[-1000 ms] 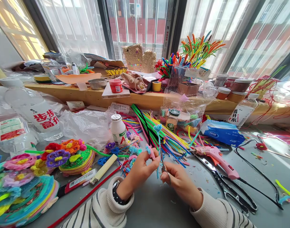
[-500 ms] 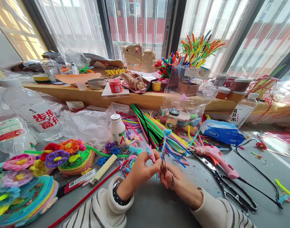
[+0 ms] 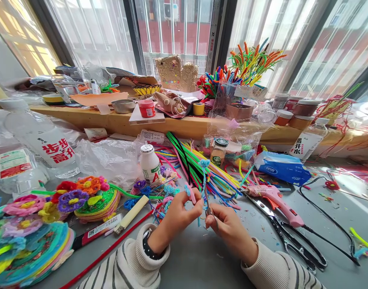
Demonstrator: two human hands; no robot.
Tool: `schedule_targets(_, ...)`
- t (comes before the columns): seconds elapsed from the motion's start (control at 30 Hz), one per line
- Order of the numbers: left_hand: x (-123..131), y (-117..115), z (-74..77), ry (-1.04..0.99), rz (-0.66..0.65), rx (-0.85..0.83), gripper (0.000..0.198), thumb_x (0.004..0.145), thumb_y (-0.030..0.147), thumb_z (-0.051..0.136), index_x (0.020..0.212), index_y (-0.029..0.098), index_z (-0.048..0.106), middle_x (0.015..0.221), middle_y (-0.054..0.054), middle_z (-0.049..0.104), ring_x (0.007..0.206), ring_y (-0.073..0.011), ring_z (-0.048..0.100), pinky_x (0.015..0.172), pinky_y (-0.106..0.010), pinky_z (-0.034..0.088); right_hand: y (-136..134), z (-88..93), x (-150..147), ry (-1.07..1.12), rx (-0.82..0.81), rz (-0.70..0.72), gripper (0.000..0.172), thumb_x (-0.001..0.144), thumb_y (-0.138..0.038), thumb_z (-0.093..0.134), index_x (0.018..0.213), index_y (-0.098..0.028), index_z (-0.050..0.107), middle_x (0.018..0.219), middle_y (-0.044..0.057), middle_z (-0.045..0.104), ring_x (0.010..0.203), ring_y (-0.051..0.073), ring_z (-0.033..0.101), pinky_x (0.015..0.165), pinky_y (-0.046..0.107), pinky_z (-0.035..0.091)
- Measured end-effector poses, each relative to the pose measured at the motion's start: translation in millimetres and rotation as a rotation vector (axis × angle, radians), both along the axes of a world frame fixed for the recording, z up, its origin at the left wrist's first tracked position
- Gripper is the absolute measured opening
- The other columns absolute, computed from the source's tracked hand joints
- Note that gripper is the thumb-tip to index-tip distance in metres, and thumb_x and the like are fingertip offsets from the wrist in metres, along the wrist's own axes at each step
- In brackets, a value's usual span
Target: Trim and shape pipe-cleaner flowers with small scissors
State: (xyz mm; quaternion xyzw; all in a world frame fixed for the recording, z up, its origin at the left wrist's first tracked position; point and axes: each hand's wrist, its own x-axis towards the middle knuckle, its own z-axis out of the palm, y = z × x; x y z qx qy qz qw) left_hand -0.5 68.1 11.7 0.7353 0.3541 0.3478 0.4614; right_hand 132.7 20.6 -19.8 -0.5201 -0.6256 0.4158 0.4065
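Between the thumb and fingers of my left hand is a light blue pipe cleaner, upright, with a twisted stem and a looped, curled top. A short pink fuzzy piece with a bluish end also sticks up from this hand; the exact grip on it is hidden. My right hand is closed round the handles of small metal scissors. Their blades point up and touch or lie close beside the blue stem. Behind both hands spreads a bundle of coloured pipe cleaners.
To the right lie large black-handled scissors and a pink glue gun with its cord. On the left are fuzzy flowers, a cutter knife and a red pipe cleaner. A white bottle stands behind my left hand.
The blue pipe cleaner's top has shifted a little left and its stem leans less. My right hand has moved slightly right and the scissors have tilted left. My left hand stays almost still.
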Motion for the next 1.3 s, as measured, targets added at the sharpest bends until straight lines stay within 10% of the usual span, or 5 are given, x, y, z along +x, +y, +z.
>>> schedule_targets(0.33, -0.9, 0.6, -8.3, -0.005, -0.068, -0.006, 0.015, 0.068, 0.019, 0.044, 0.056, 0.018, 0.035, 0.055, 0.005, 0.037, 0.056, -0.0097, 0.037, 0.058, -0.023, 0.033, -1.6, 5.8, -0.5, 0.184, 0.009, 0.177, 0.054, 0.069, -0.067, 0.03, 0.062, -0.015, 0.044, 0.052, -0.004, 0.033, 0.046, 0.008, 0.029, 0.043, 0.021, 0.024)
schedule_targets(0.73, 0.9, 0.4, -3.7, -0.02, -0.029, -0.032, 0.016, 0.069, 0.025, 0.048, 0.057, 0.017, 0.042, 0.056, 0.003, 0.041, 0.058, -0.0107, 0.04, 0.059, -0.024, 0.035, 1.1, -0.9, 2.8, 0.039, -0.002, -0.018, 0.053, 0.065, -0.068, 0.035, 0.055, -0.016, 0.041, 0.047, -0.005, 0.03, 0.045, 0.008, 0.026, 0.042, 0.02, 0.022)
schedule_targets(1.03, 1.7, 5.4, -1.9, -0.179, -0.21, -0.432, 0.016, 0.068, 0.028, 0.055, 0.06, 0.014, 0.052, 0.055, 0.004, 0.046, 0.056, -0.0087, 0.042, 0.057, -0.022, 0.035, 2.5, -3.3, 4.8, 0.108, 0.006, -0.035, 0.047, 0.067, -0.062, 0.041, 0.058, -0.016, 0.041, 0.05, -0.005, 0.029, 0.046, 0.007, 0.024, 0.042, 0.02, 0.02)
schedule_targets(1.3, -1.6, 7.8, -6.7, -0.298, -0.183, -0.47, 0.016, 0.069, 0.025, 0.056, 0.06, 0.014, 0.05, 0.055, 0.004, 0.05, 0.057, -0.008, 0.043, 0.06, -0.022, 0.034, -1.7, 5.2, 1.1, 0.219, 0.015, 0.076, 0.049, 0.067, -0.064, 0.038, 0.062, -0.016, 0.041, 0.058, -0.003, 0.034, 0.051, 0.008, 0.028, 0.046, 0.02, 0.025)
